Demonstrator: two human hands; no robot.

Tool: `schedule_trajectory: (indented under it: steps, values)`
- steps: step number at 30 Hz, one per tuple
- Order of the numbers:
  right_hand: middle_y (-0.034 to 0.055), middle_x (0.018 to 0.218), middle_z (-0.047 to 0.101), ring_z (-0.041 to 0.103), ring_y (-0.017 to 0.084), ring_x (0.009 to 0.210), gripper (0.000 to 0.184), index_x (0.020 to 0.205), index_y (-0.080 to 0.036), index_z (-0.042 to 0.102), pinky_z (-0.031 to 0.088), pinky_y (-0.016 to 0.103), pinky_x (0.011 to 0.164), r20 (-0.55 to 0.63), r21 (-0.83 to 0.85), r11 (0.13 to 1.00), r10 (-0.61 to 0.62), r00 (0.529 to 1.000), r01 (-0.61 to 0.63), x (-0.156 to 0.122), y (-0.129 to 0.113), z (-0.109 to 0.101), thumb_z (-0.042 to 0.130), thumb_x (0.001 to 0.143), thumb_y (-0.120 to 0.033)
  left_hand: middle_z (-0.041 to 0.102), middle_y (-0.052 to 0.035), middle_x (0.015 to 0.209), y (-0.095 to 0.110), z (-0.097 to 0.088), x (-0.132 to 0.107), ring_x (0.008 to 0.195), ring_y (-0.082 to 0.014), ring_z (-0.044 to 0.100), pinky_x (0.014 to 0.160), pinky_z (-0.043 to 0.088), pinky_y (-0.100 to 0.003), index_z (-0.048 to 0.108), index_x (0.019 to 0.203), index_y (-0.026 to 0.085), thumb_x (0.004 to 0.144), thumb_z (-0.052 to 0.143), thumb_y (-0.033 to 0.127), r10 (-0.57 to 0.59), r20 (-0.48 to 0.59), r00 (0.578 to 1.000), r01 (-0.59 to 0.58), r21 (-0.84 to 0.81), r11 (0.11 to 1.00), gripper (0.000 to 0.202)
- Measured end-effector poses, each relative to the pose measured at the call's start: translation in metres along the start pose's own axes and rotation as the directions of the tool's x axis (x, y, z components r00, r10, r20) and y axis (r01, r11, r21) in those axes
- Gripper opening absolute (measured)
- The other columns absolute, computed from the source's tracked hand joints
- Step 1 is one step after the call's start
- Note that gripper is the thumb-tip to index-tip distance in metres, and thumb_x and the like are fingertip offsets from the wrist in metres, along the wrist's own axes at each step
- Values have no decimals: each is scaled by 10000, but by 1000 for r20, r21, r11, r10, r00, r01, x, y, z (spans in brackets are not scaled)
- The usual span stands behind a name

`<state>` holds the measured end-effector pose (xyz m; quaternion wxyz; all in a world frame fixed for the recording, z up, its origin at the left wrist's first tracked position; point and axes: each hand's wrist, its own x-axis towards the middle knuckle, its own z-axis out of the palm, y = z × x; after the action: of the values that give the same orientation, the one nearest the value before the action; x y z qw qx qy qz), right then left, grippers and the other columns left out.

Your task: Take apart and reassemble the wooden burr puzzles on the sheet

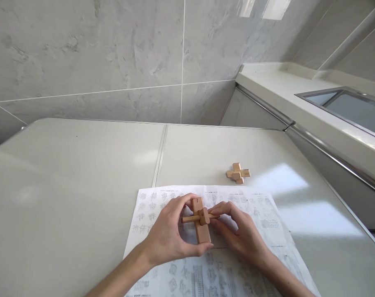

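Observation:
A wooden interlocking puzzle (pixel 201 220), a flat block crossed by a thin rod, rests on a printed instruction sheet (pixel 255 214). My left hand (pixel 167 235) curls round the block, forefinger at its top end and thumb at its bottom end. My right hand (pixel 241 233) pinches the right end of the rod with its fingertips. A second, smaller wooden puzzle (pixel 238 173), cross-shaped, lies on the table beyond the sheet, out of reach of both hands.
The pale table (pixel 82 185) has a seam down its middle and stands against a grey tiled wall (pixel 113 53). To the right runs a white counter (pixel 299 99) with a metal rail and a sunken sink (pixel 351 105).

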<state>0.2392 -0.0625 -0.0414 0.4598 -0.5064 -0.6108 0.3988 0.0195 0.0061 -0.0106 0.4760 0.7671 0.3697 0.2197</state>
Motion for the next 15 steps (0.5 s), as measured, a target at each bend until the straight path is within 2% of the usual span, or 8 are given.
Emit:
schedule_trajectory:
  steps: [5,15]
  values:
    - [65,1063,784,778,233,999,73,1071,-275,616,661,380,840,1,-27,999,-26,1000,26,0,2,0,572,1076,-217,669,-46,1327,0,-1,-1,1172,-315,646,998,573,-492,523,1373,338,691,971,424,-6,-1,1000,6,53,999,820]
    - [43,1064,805,796,228,988,167,1067,-281,625,656,358,819,35,-118,990,-70,997,73,0,2,-4,589,1035,-121,665,-60,1324,-7,-4,-1,1182,-327,647,1015,559,-517,488,1397,341,670,973,400,58,17,998,-60,102,993,876]
